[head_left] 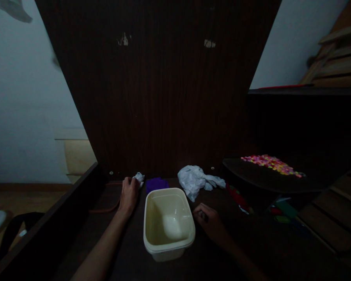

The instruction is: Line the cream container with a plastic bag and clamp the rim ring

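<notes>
A cream plastic tub (pixel 168 222) stands open on a dark wooden desk (pixel 128 257), between my two hands. My left hand (pixel 129 194) lies left of the tub, fingers closed round a small white crumpled wad (pixel 139 178). My right hand (pixel 209 221) rests on the desk just right of the tub, its fingers curled; whether it holds anything is hidden in the dim light. A purple object (pixel 157 184) sits behind the tub. A crumpled white plastic bag (pixel 196 180) lies further back to the right.
A tall dark wooden panel (pixel 160 97) rises behind the desk. A dark tray (pixel 266 177) at the right carries several small pink and yellow pieces (pixel 270 163). Red and green items (pixel 240 199) lie below it. A raised desk edge (pixel 55 218) runs along the left.
</notes>
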A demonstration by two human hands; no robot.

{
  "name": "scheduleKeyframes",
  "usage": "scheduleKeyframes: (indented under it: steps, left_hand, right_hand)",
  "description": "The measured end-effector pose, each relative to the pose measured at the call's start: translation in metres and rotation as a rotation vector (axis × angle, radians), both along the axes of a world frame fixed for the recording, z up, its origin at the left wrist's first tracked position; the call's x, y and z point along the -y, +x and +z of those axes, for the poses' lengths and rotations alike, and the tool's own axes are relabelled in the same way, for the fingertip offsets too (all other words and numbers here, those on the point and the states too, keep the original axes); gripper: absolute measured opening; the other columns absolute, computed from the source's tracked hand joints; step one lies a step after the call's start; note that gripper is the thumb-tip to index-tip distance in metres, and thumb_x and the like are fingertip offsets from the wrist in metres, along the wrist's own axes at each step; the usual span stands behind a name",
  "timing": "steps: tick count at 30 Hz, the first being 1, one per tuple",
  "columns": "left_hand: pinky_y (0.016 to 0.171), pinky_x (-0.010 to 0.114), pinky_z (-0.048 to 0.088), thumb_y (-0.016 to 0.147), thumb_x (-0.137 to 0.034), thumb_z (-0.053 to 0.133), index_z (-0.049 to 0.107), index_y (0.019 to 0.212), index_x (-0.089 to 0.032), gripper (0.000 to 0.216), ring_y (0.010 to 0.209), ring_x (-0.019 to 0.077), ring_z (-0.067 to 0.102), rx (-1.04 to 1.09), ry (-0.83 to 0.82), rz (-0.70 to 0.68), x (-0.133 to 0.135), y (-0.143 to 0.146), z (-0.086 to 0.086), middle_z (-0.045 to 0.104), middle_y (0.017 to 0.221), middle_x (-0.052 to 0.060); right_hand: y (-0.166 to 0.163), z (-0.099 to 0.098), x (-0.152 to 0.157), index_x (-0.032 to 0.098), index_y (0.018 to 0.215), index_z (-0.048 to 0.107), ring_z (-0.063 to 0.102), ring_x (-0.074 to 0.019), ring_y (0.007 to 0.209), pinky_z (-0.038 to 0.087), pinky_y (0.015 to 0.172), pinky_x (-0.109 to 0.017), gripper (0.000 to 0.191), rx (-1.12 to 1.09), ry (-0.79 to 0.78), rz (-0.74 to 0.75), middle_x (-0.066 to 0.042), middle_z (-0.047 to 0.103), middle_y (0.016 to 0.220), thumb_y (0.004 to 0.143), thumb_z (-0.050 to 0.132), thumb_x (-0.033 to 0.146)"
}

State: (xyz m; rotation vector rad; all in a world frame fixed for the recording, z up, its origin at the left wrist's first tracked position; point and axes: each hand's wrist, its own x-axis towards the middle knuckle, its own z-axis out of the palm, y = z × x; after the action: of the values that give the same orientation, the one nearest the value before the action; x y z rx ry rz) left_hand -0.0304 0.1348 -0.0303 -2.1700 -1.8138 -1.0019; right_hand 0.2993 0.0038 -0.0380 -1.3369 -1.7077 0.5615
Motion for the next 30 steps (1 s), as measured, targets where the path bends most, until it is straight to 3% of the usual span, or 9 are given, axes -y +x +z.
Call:
scheduleKeyframes:
  steps: [5,9,16,24,30]
  left_hand:
    - [0.087,0.045,0.056,0.097,-0.030,0.039,0.063,0.096,-0.019,0.025,0.100,0.0312,0.063,0.021,0.024,-0.014,0.002,0.003,0.003,0.062,0.102,0.014]
    - [0.101,0.051,0.049,0.094,-0.027,0.042,0.059,0.113,-0.017,0.028,0.112,0.0348,0.059,0.046,0.059,-0.008,0.006,0.004,0.005,0.063,0.111,0.017]
    - [0.107,0.055,0.044,0.091,-0.026,0.044,0.044,0.134,-0.010,0.047,0.127,0.0380,0.051,0.051,0.077,0.051,0.028,-0.011,0.006,0.055,0.132,0.022]
    - [0.089,0.048,0.051,0.090,-0.024,0.046,0.063,0.109,-0.009,0.030,0.101,0.0349,0.060,-0.111,-0.123,0.184,0.068,-0.043,0.004,0.064,0.112,0.020]
    - [0.086,0.040,0.053,0.088,-0.014,0.047,0.069,0.102,-0.012,0.026,0.097,0.0308,0.063,-0.188,-0.201,0.142,0.090,-0.050,0.006,0.069,0.100,0.015]
  right_hand:
    - [-0.001,0.000,0.001,0.020,0.072,0.064,0.057,-0.0161,0.063,0.042,0.060,-0.027,0.015,-0.015,-0.004,-0.044,-0.001,0.062,0.069,0.080,0.052,0.024]
    - [-0.001,-0.004,0.000,0.020,0.071,0.063,0.056,-0.0163,0.062,0.042,0.060,-0.028,0.015,-0.012,0.028,-0.091,-0.002,0.062,0.068,0.081,0.053,0.024]
    - [0.000,-0.008,0.000,0.019,0.073,0.066,0.055,-0.0153,0.060,0.042,0.058,-0.027,0.015,-0.039,0.062,-0.119,-0.001,0.061,0.067,0.081,0.055,0.026]
    - [0.007,-0.005,-0.015,0.018,0.079,0.066,0.056,-0.0142,0.055,0.045,0.052,-0.026,0.018,-0.124,0.140,-0.143,-0.003,0.062,0.071,0.079,0.053,0.030]
    - [0.024,0.027,-0.047,0.019,0.090,0.066,0.057,-0.0158,0.063,0.051,0.060,-0.031,0.020,-0.094,0.222,-0.233,-0.008,0.062,0.095,0.081,0.052,0.031]
